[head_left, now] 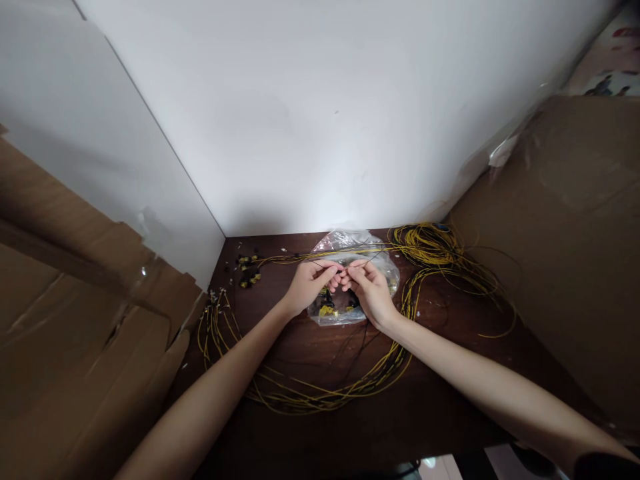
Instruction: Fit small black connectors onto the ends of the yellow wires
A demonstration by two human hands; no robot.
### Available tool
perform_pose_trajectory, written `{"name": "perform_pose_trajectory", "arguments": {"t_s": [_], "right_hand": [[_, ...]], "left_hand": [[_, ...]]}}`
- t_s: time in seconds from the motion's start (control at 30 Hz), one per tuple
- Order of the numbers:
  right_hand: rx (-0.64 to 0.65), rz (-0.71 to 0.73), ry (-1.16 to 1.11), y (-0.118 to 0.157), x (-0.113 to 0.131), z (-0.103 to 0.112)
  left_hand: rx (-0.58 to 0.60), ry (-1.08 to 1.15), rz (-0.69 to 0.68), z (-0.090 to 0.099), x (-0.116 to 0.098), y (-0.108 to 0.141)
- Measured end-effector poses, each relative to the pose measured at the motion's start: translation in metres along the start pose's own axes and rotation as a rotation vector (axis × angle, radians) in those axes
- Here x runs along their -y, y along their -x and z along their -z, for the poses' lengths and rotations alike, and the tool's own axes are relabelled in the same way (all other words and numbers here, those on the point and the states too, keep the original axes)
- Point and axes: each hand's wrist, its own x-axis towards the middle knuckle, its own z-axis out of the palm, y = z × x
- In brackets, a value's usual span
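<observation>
My left hand (pixel 313 284) and my right hand (pixel 369 288) meet over a clear plastic bag (pixel 340 319), fingertips almost touching. Each pinches a thin dark wire between thumb and fingers; the exact spot they hold is too small to make out. Inside the bag lie small yellow and black parts (pixel 327 310). Yellow and black wires (pixel 320 401) curve round below the hands in a wide loop, their tipped ends (pixel 218 297) fanned out at the left. Behind the hands, more wires run across the bag to a tangled yellow coil (pixel 427 245).
Small yellow and black connectors (pixel 249 272) lie on the dark brown table (pixel 310 353) at the left. A white wall (pixel 320 120) rises behind. Cardboard stands at the left (pixel 75 333) and right (pixel 575 253). Pale objects (pixel 440 468) show past the table's near edge.
</observation>
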Motion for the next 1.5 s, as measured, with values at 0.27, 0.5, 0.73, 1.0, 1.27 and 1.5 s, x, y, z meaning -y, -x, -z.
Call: {"name": "perform_pose_trajectory", "arguments": {"t_s": [0.27, 0.5, 0.73, 1.0, 1.27, 1.5], "right_hand": [[0.054, 0.054, 0.107, 0.0002, -0.0034, 0.0047], [0.007, 0.007, 0.003, 0.0, -0.0001, 0.0011], [0.04, 0.042, 0.054, 0.0007, -0.0013, 0.0017], [0.017, 0.017, 0.085, 0.0007, -0.0011, 0.0023], [0.009, 0.008, 0.03, 0.0009, 0.0014, -0.0008], [0.044, 0.049, 0.109, 0.0011, -0.0023, 0.0033]], "left_hand": [[-0.006, 0.024, 0.009, 0.0001, 0.0024, -0.0003], [0.004, -0.007, 0.0, 0.0005, 0.0015, -0.0002], [-0.011, 0.027, 0.013, -0.0005, 0.0011, 0.0], [0.007, 0.021, 0.012, 0.0004, 0.0015, 0.0], [0.004, 0.008, 0.012, 0.0002, 0.0015, 0.0006], [-0.004, 0.031, 0.012, -0.0006, -0.0001, 0.0002]]}}
